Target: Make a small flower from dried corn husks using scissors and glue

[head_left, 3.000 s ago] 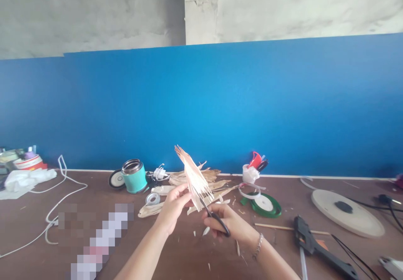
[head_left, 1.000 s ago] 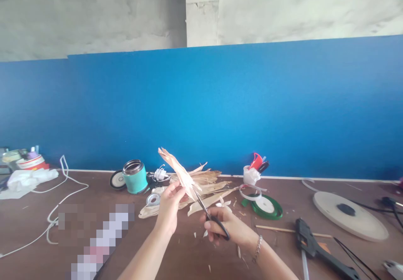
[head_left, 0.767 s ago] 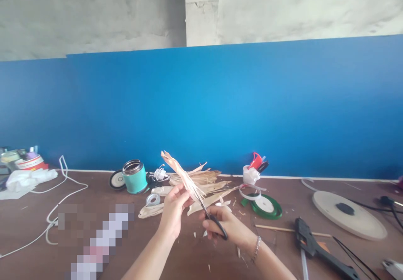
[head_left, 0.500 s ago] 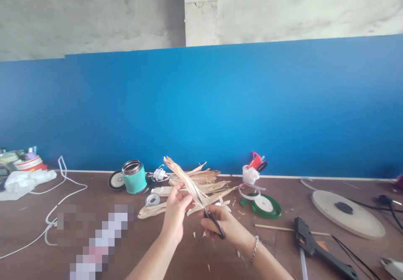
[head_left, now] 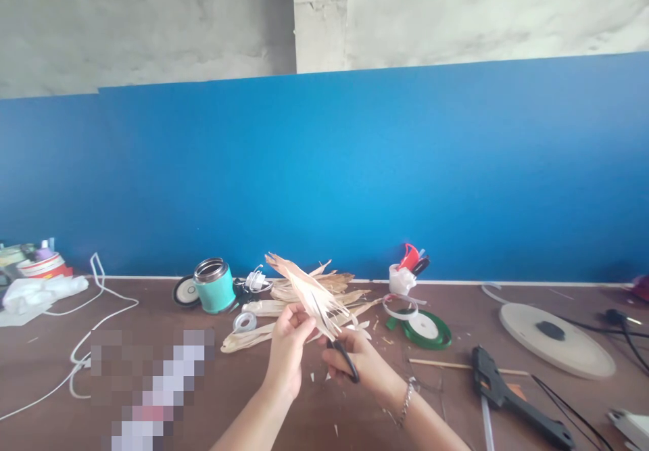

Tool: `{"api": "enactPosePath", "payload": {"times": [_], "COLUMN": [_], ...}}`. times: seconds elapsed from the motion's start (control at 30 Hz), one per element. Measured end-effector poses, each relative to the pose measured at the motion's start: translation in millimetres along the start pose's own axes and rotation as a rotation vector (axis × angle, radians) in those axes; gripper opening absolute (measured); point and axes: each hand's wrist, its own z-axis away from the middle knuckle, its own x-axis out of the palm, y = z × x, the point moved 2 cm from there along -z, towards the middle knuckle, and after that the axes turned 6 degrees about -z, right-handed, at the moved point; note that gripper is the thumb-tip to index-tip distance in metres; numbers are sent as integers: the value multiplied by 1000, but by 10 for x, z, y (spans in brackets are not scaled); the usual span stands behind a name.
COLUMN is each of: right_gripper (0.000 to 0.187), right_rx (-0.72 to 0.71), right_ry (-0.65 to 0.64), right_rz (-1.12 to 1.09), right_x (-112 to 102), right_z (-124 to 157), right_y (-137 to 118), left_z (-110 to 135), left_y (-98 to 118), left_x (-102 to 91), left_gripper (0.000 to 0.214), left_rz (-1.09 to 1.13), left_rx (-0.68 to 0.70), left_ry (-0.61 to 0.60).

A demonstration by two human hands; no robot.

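My left hand (head_left: 288, 346) pinches a dried pale corn husk (head_left: 309, 293) and holds it up over the brown table (head_left: 213, 397), its tip slanting up to the left. Its lower edge is slit into thin strips. My right hand (head_left: 361, 363) grips black-handled scissors (head_left: 343, 355); the blades point up into the husk's fringed end. The two hands sit close together at the middle of the table.
More husks (head_left: 324, 287) lie heaped behind the hands. A teal metal jar (head_left: 213, 285) and tape roll (head_left: 245, 322) stand to the left, green ribbon spool (head_left: 424, 329) and a black glue gun (head_left: 499, 391) to the right, a round white disc (head_left: 555, 340) far right, a white cable (head_left: 86, 333) left.
The husk has come lower and tilted flatter, and its cut strips have fanned out. My right hand with the scissors has moved slightly left, closer to my left hand.
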Motion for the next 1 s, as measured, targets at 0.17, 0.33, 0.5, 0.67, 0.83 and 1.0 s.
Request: {"api": "enactPosePath", "payload": {"times": [0.17,0.33,0.5,0.67,0.83,1.0], "right_gripper": [37,34,33,30,22,16], "right_rx": [5,-26,-12,-36,-95,-131], "right_ry": [-47,-43,-14,3,26,39], "right_rz": [-42,-49,-20,-1,23,28], "right_x": [11,25,30,39,43,50], "right_z": [3,14,23,8,-11,-11], "right_y": [2,-27,-43,-26,-6,-12], "left_z": [10,19,62,78,71,72], "left_y": [11,34,43,27,-20,-23], "left_x": [-9,-25,42,57,50,56], "left_gripper": [22,24,28,28,27,25], "left_rz": [32,14,27,43,74,94], "left_rx": [27,46,-4,-22,-9,-1], "left_ry": [42,105,46,70,59,46]}}
